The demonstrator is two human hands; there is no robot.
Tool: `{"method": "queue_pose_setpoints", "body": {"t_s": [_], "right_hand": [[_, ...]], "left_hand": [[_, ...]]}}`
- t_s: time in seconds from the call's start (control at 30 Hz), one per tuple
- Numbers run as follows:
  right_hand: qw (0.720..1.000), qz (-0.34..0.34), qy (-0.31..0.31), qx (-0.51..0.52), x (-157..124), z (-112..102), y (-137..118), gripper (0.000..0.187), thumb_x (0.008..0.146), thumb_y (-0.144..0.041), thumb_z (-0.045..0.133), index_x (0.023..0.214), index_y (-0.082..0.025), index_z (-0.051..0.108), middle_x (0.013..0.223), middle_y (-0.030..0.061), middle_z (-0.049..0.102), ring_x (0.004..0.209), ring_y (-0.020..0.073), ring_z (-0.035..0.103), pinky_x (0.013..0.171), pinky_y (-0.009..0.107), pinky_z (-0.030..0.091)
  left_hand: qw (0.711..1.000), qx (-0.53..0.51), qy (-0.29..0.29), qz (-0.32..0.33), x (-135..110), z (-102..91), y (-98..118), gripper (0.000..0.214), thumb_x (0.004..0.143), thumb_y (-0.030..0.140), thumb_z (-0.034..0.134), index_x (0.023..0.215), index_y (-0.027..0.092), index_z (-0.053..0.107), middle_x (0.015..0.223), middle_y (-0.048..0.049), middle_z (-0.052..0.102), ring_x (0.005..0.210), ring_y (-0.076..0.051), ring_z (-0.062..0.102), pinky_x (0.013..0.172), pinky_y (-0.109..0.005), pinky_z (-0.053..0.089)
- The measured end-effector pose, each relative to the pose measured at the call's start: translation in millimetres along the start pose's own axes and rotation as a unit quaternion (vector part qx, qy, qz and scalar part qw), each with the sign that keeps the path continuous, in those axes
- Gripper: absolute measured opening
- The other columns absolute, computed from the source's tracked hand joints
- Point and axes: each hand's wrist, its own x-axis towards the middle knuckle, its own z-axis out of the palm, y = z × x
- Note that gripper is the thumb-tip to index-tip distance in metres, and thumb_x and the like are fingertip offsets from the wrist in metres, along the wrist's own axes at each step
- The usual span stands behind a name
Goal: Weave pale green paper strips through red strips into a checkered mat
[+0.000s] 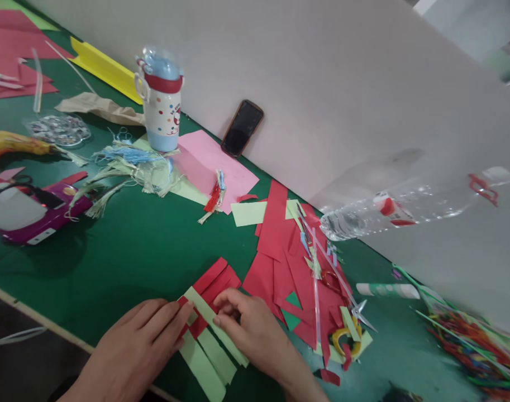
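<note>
Several pale green paper strips (215,357) cross red paper strips (217,276) on the green table near its front edge; some look interlaced. My left hand (143,338) lies on the left side of this paper with its fingers stretched out, pressing it down. My right hand (250,329) has curled fingers, with thumb and index finger pinched at the edge of the uppermost green paper strip (210,315). The exact contact under the right fingertips is partly hidden.
Cut red paper (275,268), scissors (347,335) and clear sticks lie to the right. A tall plastic bottle (384,209), a phone (243,128) and a flask (163,106) stand along the grey divider. Tassels (133,164) and a purple device (45,218) are on the left.
</note>
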Motion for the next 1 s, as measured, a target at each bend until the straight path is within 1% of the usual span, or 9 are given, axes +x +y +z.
{"method": "queue_pose_setpoints", "body": {"t_s": [0.13,0.3,0.37,0.6,0.73,0.8,0.83,0.93,1.0], "right_hand": [[1.0,0.001,-0.004,-0.003,-1.3,0.6,-0.1,0.011,0.084,-0.016,0.062,0.093,-0.022,0.065,0.078,-0.0026,0.07,0.074,0.014,0.064,0.065,0.023,0.04],[1.0,-0.009,0.002,-0.008,-5.0,3.1,1.4,0.012,0.084,-0.015,0.064,0.093,-0.023,0.064,0.075,-0.0041,0.068,0.069,0.0127,0.062,0.064,0.022,0.038],[1.0,-0.011,0.002,-0.012,-7.3,4.3,3.1,0.013,0.083,-0.016,0.066,0.093,-0.023,0.065,0.075,-0.0043,0.068,0.068,0.0127,0.062,0.063,0.022,0.037],[1.0,-0.013,0.014,0.011,-12.0,4.5,7.5,0.014,0.083,-0.017,0.065,0.095,-0.024,0.065,0.077,-0.0033,0.069,0.07,0.0137,0.063,0.064,0.022,0.039],[0.998,-0.015,0.023,0.055,-13.0,4.5,8.6,0.013,0.085,-0.018,0.062,0.096,-0.023,0.065,0.077,-0.0033,0.067,0.07,0.0126,0.062,0.065,0.022,0.041],[0.996,-0.017,0.023,0.082,-13.6,4.8,9.2,0.013,0.085,-0.017,0.061,0.096,-0.023,0.064,0.079,-0.003,0.066,0.07,0.012,0.061,0.066,0.022,0.042],[0.995,-0.017,0.021,0.1,-13.9,5.0,9.3,0.013,0.084,-0.017,0.061,0.096,-0.023,0.064,0.08,-0.0028,0.065,0.071,0.0117,0.06,0.066,0.021,0.042],[0.987,-0.009,0.012,0.159,-14.3,5.3,9.0,0.013,0.083,-0.019,0.063,0.096,-0.021,0.063,0.079,-0.003,0.063,0.068,0.0104,0.057,0.062,0.02,0.042],[0.982,-0.002,0.004,0.19,-14.2,5.1,8.2,0.014,0.083,-0.02,0.064,0.096,-0.021,0.062,0.079,-0.0033,0.061,0.066,0.0095,0.055,0.06,0.019,0.041]], "left_hand": [[0.998,0.032,-0.046,0.004,7.3,-5.1,4.1,0.053,0.083,0.001,0.044,0.126,0.026,0.063,0.129,-0.0049,0.065,0.104,-0.028,0.064,0.085,-0.046,0.055],[0.996,0.069,-0.056,-0.02,15.2,-14.8,8.4,0.056,0.083,-0.001,0.043,0.133,0.016,0.059,0.11,-0.0098,0.069,0.096,-0.029,0.064,0.08,-0.048,0.056],[0.995,0.073,-0.062,-0.016,17.0,-16.5,9.5,0.056,0.083,-0.001,0.044,0.134,0.015,0.059,0.109,-0.0107,0.069,0.096,-0.03,0.063,0.079,-0.047,0.056],[0.994,0.041,-0.092,-0.044,18.7,-18.9,9.3,0.05,0.087,0.004,0.042,0.131,0.018,0.061,0.11,-0.0117,0.068,0.099,-0.03,0.062,0.081,-0.047,0.054],[0.993,0.041,-0.111,-0.03,23.8,-22.6,8.2,0.052,0.084,0.003,0.047,0.131,0.019,0.061,0.105,-0.0098,0.068,0.095,-0.03,0.062,0.078,-0.046,0.054],[0.993,0.042,-0.111,-0.02,28.6,-25.0,7.3,0.046,0.085,0.004,0.048,0.125,0.018,0.064,0.103,-0.0104,0.068,0.094,-0.031,0.062,0.075,-0.047,0.054],[0.993,0.045,-0.112,-0.012,31.4,-26.2,6.7,0.042,0.084,0.003,0.048,0.118,0.017,0.067,0.103,-0.0107,0.067,0.094,-0.031,0.061,0.075,-0.047,0.054],[0.992,0.046,-0.119,0.006,39.3,-29.5,4.6,0.036,0.078,-0.003,0.047,0.095,0.019,0.071,0.105,-0.0098,0.066,0.098,-0.03,0.06,0.078,-0.045,0.052],[0.994,0.028,-0.108,0.002,42.4,-30.5,2.9,0.034,0.077,-0.004,0.048,0.088,0.02,0.07,0.102,-0.0087,0.066,0.101,-0.029,0.058,0.082,-0.044,0.052]]}}
